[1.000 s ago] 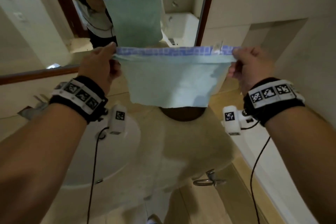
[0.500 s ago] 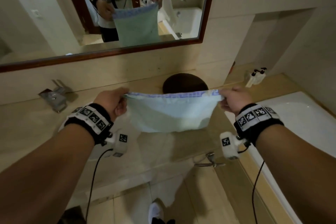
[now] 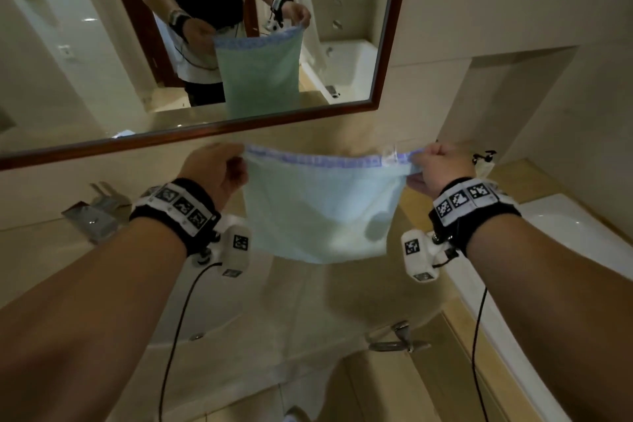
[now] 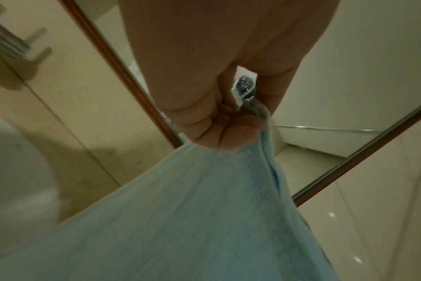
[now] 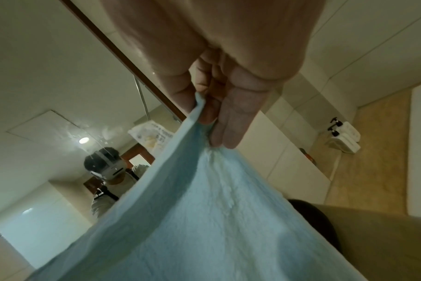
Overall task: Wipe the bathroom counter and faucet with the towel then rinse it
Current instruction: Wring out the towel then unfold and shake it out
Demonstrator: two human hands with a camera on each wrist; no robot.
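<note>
The mirror [image 3: 205, 44] takes up most of the wall ahead, and under it the beige counter [image 3: 41, 250] runs left to right, with a dark round patch, probably a basin, showing behind the cloth in the right wrist view. What looks like the faucet [image 3: 97, 212] sits blurred at the left on the counter. A white tub [image 3: 561, 226] lies off to the right.

Above the counter, clear of it, hangs the pale blue towel [image 3: 318, 209]. Its patterned top hem runs level from hand to hand, so the long axis lies crosswise, parallel to the mirror, and the free end drops straight down toward the counter without touching it. The left hand [image 3: 214, 171] pinches the left corner, fingers curled round the hem; the right hand [image 3: 436, 169] pinches the right corner the same way, a small label just beside it. The hands stand well apart, the cloth stretched between them.

I'd judge wiping hasn't begun. The counter lies below and ahead of both hands; the left hand is nearer the faucet, so lowering and bunching the cloth leftward looks sensible
</note>
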